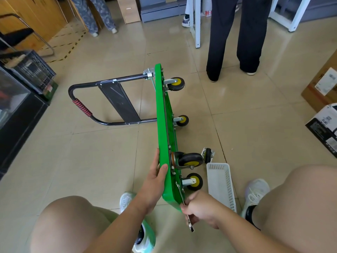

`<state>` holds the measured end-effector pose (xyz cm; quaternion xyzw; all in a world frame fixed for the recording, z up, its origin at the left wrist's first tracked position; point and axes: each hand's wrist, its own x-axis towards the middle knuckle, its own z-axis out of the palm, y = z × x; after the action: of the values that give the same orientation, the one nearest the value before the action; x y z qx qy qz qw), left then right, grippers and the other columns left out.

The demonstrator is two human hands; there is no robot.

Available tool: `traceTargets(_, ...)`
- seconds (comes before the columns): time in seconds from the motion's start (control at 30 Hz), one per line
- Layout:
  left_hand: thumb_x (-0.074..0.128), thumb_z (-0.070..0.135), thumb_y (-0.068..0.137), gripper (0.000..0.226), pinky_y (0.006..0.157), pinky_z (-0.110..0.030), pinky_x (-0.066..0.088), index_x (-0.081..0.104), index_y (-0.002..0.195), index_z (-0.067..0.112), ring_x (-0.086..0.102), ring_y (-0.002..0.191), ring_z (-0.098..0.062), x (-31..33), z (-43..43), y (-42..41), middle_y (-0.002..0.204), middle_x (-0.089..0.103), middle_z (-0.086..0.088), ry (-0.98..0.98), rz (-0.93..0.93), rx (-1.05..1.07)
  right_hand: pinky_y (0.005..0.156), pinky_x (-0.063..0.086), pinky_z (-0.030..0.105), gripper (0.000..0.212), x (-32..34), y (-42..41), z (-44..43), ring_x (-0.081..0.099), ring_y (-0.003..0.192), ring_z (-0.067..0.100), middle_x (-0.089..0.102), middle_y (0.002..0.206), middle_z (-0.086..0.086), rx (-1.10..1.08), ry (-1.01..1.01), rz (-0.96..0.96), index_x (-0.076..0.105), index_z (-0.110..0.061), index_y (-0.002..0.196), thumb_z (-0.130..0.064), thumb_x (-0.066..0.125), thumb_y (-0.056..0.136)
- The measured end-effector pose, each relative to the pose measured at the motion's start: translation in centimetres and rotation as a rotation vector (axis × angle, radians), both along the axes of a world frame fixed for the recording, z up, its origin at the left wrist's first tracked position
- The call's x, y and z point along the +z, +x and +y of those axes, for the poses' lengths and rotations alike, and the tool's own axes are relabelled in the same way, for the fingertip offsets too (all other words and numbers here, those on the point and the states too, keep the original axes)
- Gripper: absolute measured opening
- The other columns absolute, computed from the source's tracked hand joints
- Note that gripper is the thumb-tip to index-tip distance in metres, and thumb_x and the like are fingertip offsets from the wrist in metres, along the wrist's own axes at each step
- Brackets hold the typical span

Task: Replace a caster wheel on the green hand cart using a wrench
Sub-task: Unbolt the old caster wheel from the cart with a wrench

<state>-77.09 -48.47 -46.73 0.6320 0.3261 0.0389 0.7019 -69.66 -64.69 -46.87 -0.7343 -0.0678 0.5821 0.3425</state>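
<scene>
Head view: the green hand cart (165, 125) stands on its long edge on the tiled floor (255, 115), with its handle (80, 106) lying out to the left and 4 casters facing right. The left hand (155, 181) grips the deck's upper edge. The right hand (200, 209) has its fingers clenched around a wrench (189, 224) set against the underside by the nearest caster (194, 182). 1 loose caster (207, 155) lies beside a white basket (220, 183).

A single view — the wide-angle camera sits on the person's head and looks forward and steeply down. The green hand cart (162, 114) is close, at centre; standing legs (221, 39) appear at 1 o'clock.
</scene>
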Motion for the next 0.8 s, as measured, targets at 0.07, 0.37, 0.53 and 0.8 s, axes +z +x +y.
traceTargets(0.07,0.044,0.033,0.112,0.059,0.108,-0.046,0.054,0.02,0.15,0.071,0.068,0.123,-0.012,0.0,0.0,0.0,0.133,0.064,0.034,0.006,-0.003,0.001,0.09,0.059,0.045,0.009,0.7,-0.1,0.0,0.068,0.074,0.028,0.069,0.076,0.011,-0.034,0.025,0.052,0.072,-0.001,0.092,-0.01,0.071,0.092)
traceTargets(0.37,0.046,0.037,0.108,0.058,0.107,-0.047,0.054,0.022,0.147,0.074,0.068,0.124,-0.014,0.0,0.0,0.0,0.135,0.063,0.033,0.006,-0.016,-0.006,0.088,0.033,0.032,0.034,2.8,0.2,1.0,0.05,0.074,0.023,0.058,0.075,0.011,-0.106,0.022,0.198,0.056,-0.007,0.072,-0.009,0.05,0.105)
traceTargets(0.53,0.049,0.042,0.102,0.06,0.108,-0.046,0.054,0.024,0.145,0.076,0.067,0.125,-0.013,-0.1,0.0,0.0,0.135,0.062,0.034,0.003,-0.028,-0.008,0.087,0.04,0.034,0.025,2.1,0.4,1.2,0.059,0.065,0.022,0.063,0.072,0.01,-0.192,0.055,0.247,0.061,-0.003,0.076,-0.006,0.056,0.1)
traceTargets(0.8,0.046,0.035,0.108,0.06,0.112,-0.049,0.05,0.021,0.149,0.073,0.065,0.129,-0.016,0.1,0.0,0.1,0.138,0.062,0.03,-0.004,-0.022,-0.005,0.062,0.058,0.032,0.011,1.2,0.9,1.5,0.066,0.054,0.022,0.068,0.076,0.015,-0.409,0.142,0.27,0.065,0.009,0.097,-0.001,0.067,0.093)
